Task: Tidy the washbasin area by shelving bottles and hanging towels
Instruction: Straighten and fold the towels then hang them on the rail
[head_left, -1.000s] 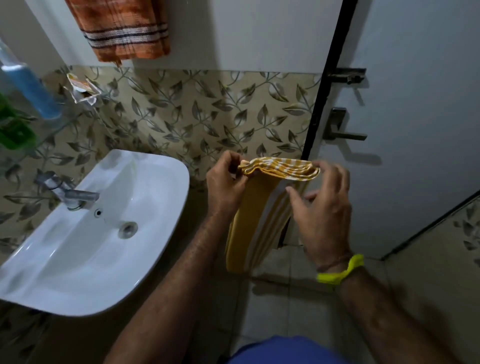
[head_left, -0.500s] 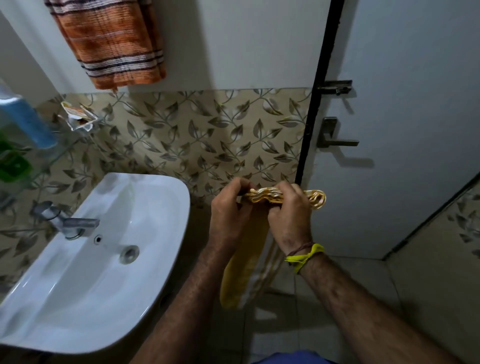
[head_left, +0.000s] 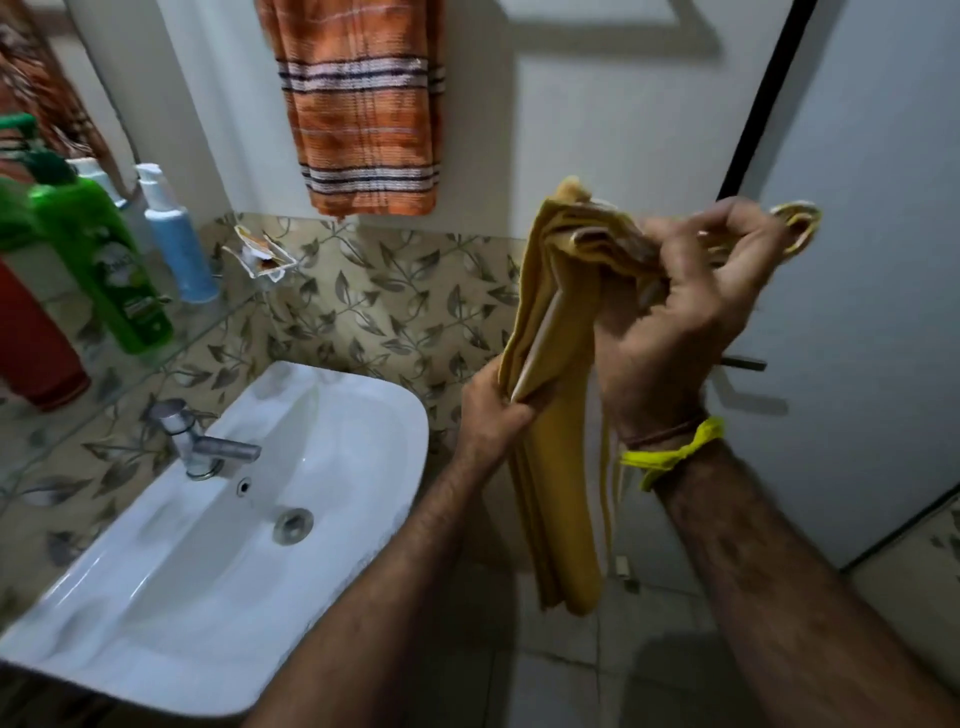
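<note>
Holding the folded mustard-yellow cotton towel (head_left: 550, 415) in front of the grey door, you have it up to the right of the white ceramic washbasin (head_left: 218, 545), hanging clear of the basin's rim. Your right hand (head_left: 691, 291) has its fingers curled round the bunched top fold, higher than the basin and out toward the door; your left hand (head_left: 493, 410) pinches the hanging length lower down, just off the basin's right edge.

Judging by how it drapes, this towel is soft, limp and light, with no stiffness of its own: it will sag wherever you let go, and the loose striped edges trailing under your right wrist look ready to slip out of the fold. Take it by the thick folded top, not by a single layer, and keep the lower pinch so the layers stay stacked.

Above the basin, the orange striped terry towel (head_left: 363, 114) already hangs on the wall; its rail is out of view. To the basin's upper left, the green plastic bottle (head_left: 109, 260) and the white-and-blue bottle (head_left: 174, 234) stand on the glass shelf (head_left: 208, 325).
</note>
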